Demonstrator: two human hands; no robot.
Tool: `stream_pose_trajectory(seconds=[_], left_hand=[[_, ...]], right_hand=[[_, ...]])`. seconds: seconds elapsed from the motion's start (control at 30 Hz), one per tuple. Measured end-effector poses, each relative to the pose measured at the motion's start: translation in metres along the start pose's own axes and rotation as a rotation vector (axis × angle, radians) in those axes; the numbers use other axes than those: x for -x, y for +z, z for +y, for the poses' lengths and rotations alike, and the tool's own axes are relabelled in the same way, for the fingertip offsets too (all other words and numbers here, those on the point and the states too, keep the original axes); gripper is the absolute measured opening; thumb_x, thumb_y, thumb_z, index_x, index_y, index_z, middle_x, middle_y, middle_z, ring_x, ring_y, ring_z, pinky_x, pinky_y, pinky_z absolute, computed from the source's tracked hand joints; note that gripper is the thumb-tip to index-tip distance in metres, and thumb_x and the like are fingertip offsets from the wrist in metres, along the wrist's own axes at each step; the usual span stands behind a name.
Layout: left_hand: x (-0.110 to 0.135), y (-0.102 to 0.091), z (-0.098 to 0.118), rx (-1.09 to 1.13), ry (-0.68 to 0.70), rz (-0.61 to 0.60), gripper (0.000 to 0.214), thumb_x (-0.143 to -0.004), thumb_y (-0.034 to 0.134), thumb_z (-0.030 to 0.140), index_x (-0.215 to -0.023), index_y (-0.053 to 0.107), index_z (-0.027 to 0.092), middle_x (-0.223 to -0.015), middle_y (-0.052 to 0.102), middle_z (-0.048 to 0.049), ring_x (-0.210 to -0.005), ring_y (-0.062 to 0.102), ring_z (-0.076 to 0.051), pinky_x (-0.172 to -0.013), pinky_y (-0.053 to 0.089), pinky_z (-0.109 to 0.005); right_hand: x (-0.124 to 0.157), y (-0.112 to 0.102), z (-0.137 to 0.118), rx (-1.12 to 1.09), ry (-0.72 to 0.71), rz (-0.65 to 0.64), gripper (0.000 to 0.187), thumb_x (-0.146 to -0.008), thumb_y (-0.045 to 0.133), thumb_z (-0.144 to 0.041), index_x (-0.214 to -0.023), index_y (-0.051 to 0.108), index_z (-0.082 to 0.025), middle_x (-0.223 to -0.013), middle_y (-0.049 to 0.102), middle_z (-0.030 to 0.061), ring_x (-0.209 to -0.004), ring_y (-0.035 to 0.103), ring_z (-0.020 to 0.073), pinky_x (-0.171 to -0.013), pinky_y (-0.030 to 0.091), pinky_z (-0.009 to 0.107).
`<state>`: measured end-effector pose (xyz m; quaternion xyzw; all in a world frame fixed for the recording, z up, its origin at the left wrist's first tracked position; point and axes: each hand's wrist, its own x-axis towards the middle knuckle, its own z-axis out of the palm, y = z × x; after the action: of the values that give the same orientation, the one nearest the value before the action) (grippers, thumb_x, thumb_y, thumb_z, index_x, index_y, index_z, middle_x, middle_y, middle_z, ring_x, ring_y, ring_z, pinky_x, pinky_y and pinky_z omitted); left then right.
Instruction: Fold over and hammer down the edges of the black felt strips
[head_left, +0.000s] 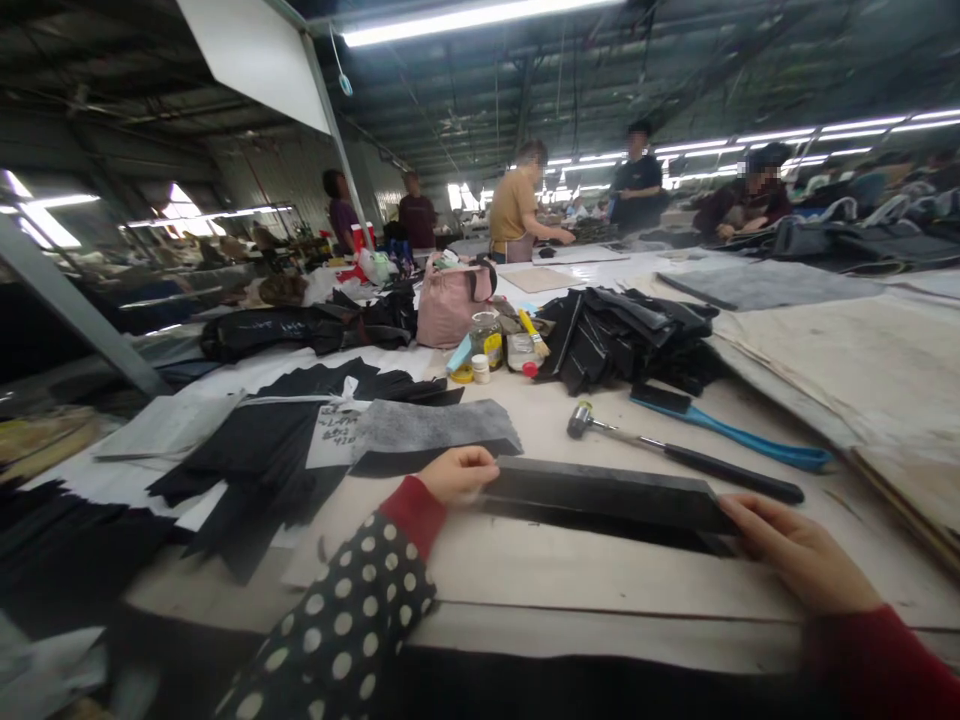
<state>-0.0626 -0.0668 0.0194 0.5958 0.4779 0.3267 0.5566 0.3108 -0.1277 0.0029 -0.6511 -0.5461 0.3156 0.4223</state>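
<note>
A long strip of black material [607, 492] is stretched between my two hands, just over the pale work board. My left hand [457, 475] pinches its left end between thumb and fingers. At the right end, the fingers of my right hand [787, 545] are closed on the strip's corner. Along its length the strip looks folded, with a greyer upper band and a darker lower part. Behind my left hand lies a grey-faced piece [442, 428] with black material under it. Beyond the strip rests a hammer [675, 455] with a black handle.
A blue-handled brush [750, 430] lies behind the hammer. Further back are a pile of black pieces [622, 335], a glass jar [486, 340], a yellow brush [534, 333] and a pink bag [454, 305]. Black fabric stacks [262, 430] spread leftward. Several people stand at far tables.
</note>
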Motion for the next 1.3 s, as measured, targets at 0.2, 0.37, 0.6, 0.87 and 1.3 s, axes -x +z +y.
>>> stream_pose_trajectory(seconds=[0.2,0.37,0.6,0.87,1.3], left_hand=[[0.000,-0.001,0.004,-0.382,0.174,0.074,0.023,-0.064,0.060,0.035,-0.059,0.052,0.014,-0.070,0.047,0.0010,-0.061,0.043,-0.008,-0.059,0.034,-0.022],[0.001,-0.002,0.002,-0.517,0.195,0.065,0.020,-0.064,0.061,0.033,-0.059,0.055,0.014,-0.075,0.047,-0.0001,-0.066,0.047,-0.010,-0.064,0.038,-0.023],[0.008,-0.001,-0.002,-0.587,0.165,0.100,0.020,-0.064,0.061,0.034,-0.060,0.057,0.014,-0.077,0.048,-0.0001,-0.063,0.047,-0.010,-0.059,0.039,-0.022],[0.010,-0.001,-0.006,-0.691,0.188,0.124,0.020,-0.065,0.061,0.034,-0.059,0.057,0.015,-0.072,0.048,0.0010,-0.063,0.047,-0.010,-0.057,0.037,-0.021],[0.015,0.004,-0.006,-0.758,0.236,0.154,0.018,-0.066,0.061,0.030,-0.058,0.055,0.015,-0.070,0.049,0.0005,-0.066,0.047,-0.011,-0.059,0.036,-0.022]], right_hand=[[-0.008,-0.006,0.008,0.212,-0.001,-0.053,0.043,-0.062,0.050,-0.057,-0.080,0.061,-0.020,-0.082,0.062,0.0018,-0.080,0.054,0.0197,-0.076,0.038,0.027],[-0.007,-0.005,0.011,0.305,-0.038,-0.061,0.043,-0.061,0.049,-0.058,-0.078,0.061,-0.021,-0.084,0.063,0.0025,-0.083,0.055,0.0205,-0.075,0.041,0.027],[-0.003,-0.002,0.008,0.452,-0.132,-0.040,0.039,-0.065,0.047,-0.057,-0.075,0.061,-0.022,-0.078,0.063,0.0023,-0.070,0.057,0.0169,-0.061,0.043,0.024],[-0.002,0.003,0.006,0.558,-0.206,-0.062,0.040,-0.066,0.044,-0.058,-0.075,0.061,-0.023,-0.079,0.062,-0.0002,-0.070,0.057,0.0155,-0.061,0.043,0.023],[-0.004,0.002,0.009,0.589,-0.251,-0.110,0.039,-0.070,0.044,-0.055,-0.077,0.061,-0.020,-0.079,0.062,0.0022,-0.070,0.056,0.0164,-0.061,0.043,0.023]])
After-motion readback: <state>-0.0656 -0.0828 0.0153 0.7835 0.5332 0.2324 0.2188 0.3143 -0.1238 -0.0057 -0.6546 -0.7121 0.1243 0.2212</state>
